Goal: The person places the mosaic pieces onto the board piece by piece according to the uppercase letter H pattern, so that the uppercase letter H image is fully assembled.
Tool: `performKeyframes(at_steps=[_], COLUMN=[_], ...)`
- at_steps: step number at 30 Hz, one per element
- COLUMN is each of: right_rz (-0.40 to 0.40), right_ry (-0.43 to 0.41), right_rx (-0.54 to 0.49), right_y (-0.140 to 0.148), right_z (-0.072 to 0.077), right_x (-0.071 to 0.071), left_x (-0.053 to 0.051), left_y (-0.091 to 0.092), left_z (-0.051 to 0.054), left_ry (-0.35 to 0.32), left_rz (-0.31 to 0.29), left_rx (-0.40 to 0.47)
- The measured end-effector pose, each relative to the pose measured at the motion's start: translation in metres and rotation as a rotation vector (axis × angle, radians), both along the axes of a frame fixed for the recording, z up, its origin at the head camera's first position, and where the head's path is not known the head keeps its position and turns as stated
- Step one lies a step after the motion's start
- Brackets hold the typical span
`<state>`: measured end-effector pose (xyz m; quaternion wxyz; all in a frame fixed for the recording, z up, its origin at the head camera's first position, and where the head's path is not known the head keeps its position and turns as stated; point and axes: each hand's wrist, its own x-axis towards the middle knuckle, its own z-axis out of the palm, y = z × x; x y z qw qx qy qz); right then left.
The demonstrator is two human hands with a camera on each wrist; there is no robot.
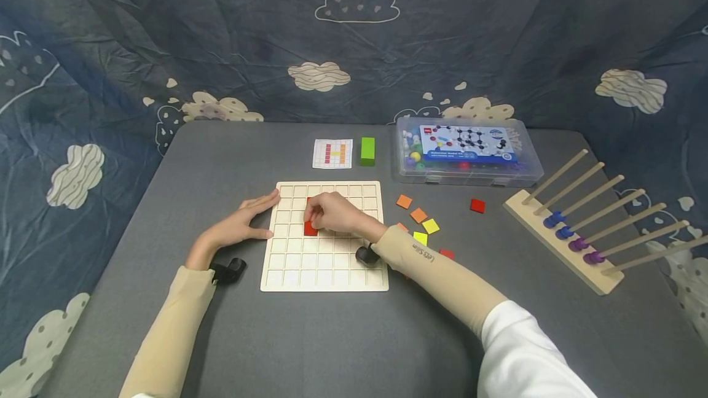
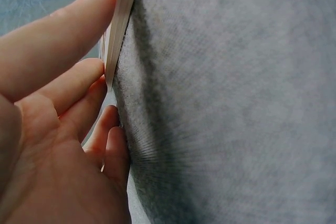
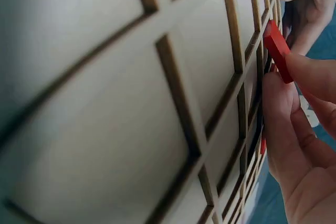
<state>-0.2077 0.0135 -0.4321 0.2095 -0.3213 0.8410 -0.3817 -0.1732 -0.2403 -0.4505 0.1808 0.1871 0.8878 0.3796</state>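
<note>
A wooden grid board (image 1: 293,278) with square cells lies on the grey table. My right hand (image 1: 338,212) is over its middle and pinches a red square tile (image 3: 278,51) between thumb and finger, tilted against the grid in the right wrist view. More red (image 1: 310,230) shows at those fingers in the head view, and another bit of red lies beyond them, mostly hidden by the hand. At the board's left side my left hand (image 1: 239,225) touches the edge, fingers extended and thumb apart; the left wrist view shows the thumb (image 2: 63,40) against the rim.
Orange tiles (image 1: 404,201), yellow tiles (image 1: 430,226) and red tiles (image 1: 477,206) lie loose right of the board, some partly behind the right forearm. Behind it are a pattern card (image 1: 332,164) and a green block (image 1: 367,151). A clear molecular kit box (image 1: 470,174) and a pegged wooden stand (image 1: 564,241) occupy the right.
</note>
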Motion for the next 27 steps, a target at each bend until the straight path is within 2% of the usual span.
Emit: performKeyframes(at_steps=[5,9,17,23,27], right_rz=[0.018,0.027,-0.035,-0.087,-0.131], right_ry=[0.117,0.129,-0.050,-0.117,-0.130], right_rx=[0.056,0.043,-0.086,-0.163,-0.169], right_y=[-0.003,-0.001,0.023,0.061,0.093], right_z=[-0.001,-0.001,0.003,0.009,0.010], right_x=[0.003,0.003,-0.001,-0.008,-0.011], left_x=[0.000,0.000,0.000,0.000,0.000], left_y=[-0.001,-0.001,0.001,0.001,0.001], left_z=[0.000,-0.001,0.000,0.000,-0.001], left_ry=[-0.001,0.005,0.003,0.011,0.009], left_rz=[-0.001,-0.007,0.001,0.002,0.005], left_rx=[0.003,0.001,-0.015,-0.019,-0.014])
